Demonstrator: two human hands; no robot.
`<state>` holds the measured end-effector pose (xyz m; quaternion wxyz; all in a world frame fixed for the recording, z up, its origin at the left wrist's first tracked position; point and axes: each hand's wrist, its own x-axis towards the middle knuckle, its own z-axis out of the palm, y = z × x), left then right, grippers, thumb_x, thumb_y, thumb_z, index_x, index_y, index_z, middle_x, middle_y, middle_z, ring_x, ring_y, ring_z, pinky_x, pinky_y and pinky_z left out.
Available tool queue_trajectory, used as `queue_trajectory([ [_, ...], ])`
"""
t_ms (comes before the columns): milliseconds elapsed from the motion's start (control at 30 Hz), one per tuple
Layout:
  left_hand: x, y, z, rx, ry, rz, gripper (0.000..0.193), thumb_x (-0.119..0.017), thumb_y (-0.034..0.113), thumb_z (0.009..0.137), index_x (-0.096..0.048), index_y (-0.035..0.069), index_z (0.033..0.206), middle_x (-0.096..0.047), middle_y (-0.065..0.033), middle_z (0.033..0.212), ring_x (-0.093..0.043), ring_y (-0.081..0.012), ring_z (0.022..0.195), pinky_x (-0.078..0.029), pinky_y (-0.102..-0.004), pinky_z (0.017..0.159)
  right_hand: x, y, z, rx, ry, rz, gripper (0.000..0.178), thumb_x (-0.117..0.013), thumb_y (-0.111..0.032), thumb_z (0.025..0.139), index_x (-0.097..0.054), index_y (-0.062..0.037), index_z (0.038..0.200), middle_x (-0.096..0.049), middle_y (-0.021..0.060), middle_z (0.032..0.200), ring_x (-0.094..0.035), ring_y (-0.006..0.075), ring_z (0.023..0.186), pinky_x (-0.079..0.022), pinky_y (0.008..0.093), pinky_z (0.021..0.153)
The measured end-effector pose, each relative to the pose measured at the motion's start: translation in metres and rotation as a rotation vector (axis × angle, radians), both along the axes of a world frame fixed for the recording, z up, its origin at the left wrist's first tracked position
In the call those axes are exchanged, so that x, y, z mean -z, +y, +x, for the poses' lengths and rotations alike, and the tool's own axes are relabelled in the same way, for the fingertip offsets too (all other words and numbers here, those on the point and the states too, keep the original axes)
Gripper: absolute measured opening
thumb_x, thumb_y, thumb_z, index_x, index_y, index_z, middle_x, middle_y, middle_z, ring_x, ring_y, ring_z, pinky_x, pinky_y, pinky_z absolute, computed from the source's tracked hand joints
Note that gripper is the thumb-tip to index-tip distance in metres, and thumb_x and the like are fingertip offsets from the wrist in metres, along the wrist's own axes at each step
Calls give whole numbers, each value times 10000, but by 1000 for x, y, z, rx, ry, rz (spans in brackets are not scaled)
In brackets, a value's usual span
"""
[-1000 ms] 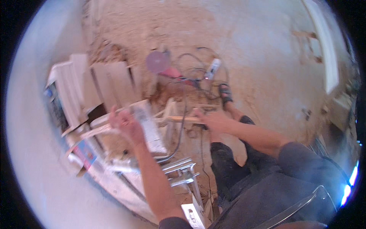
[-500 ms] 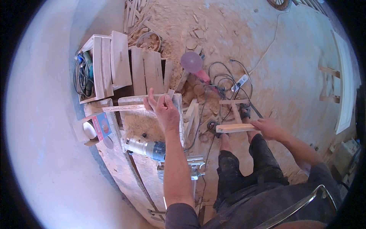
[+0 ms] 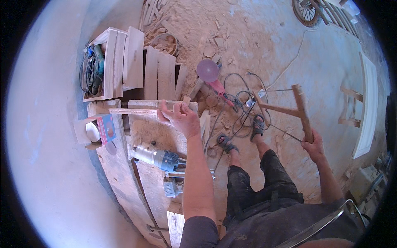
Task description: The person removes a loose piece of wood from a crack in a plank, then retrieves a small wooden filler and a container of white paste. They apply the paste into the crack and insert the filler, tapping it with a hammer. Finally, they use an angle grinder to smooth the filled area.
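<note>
My right hand (image 3: 315,145) grips the lower end of a wooden frame saw (image 3: 304,113), which has a crossbar, a second upright and a thin blade. It is held out over the floor to the right of my legs. Over the workbench (image 3: 163,138), my left hand (image 3: 184,119) has its fingers curled at the right end of a thin wooden strip (image 3: 134,111). A small wood piece (image 3: 187,100) sticks up just beyond that hand. Nearer me on the bench lies a silver and blue router (image 3: 155,159).
An open carton (image 3: 108,128) stands at the bench's left edge. Beyond are a wooden crate (image 3: 111,62) with corded tools and a bucket of scraps (image 3: 165,43). A red disc sander (image 3: 208,71) and tangled cables (image 3: 240,89) lie on the dusty floor. A white panel (image 3: 366,105) leans at right.
The saw has swung upright and to the right in my right hand, so its frame now shows. My left hand stays by the strip. The view has shifted slightly.
</note>
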<state>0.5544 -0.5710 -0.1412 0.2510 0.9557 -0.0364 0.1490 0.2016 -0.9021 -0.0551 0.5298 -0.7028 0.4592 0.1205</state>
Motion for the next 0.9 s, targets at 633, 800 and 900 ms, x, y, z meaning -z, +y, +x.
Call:
queue_trajectory([
  [633,9,4,2,-1,-49,16,57,-671,78,843,-715,50,820,-444,-151,1488,-266,-442,1418,-311,-600,1133,-48,14,-1,468,-571,489,208,-620,-179,1018,-468,-110,892,-472,17,641,-443,132,529,-391,325,506],
  [800,10,1,7,-36,-113,37,92,-653,80,842,-712,42,782,-476,-141,1453,-299,-431,1395,-331,-595,1119,-67,22,36,179,-777,487,222,-623,-212,1015,-498,-89,879,-496,37,648,-441,144,522,-404,330,523],
  [900,11,-2,8,-51,-161,86,118,-657,110,818,-732,33,768,-535,-130,1411,-360,-413,1347,-341,-572,1120,-80,39,79,130,-821,643,266,-641,-248,1014,-507,-72,867,-531,60,659,-472,164,548,-430,344,555],
])
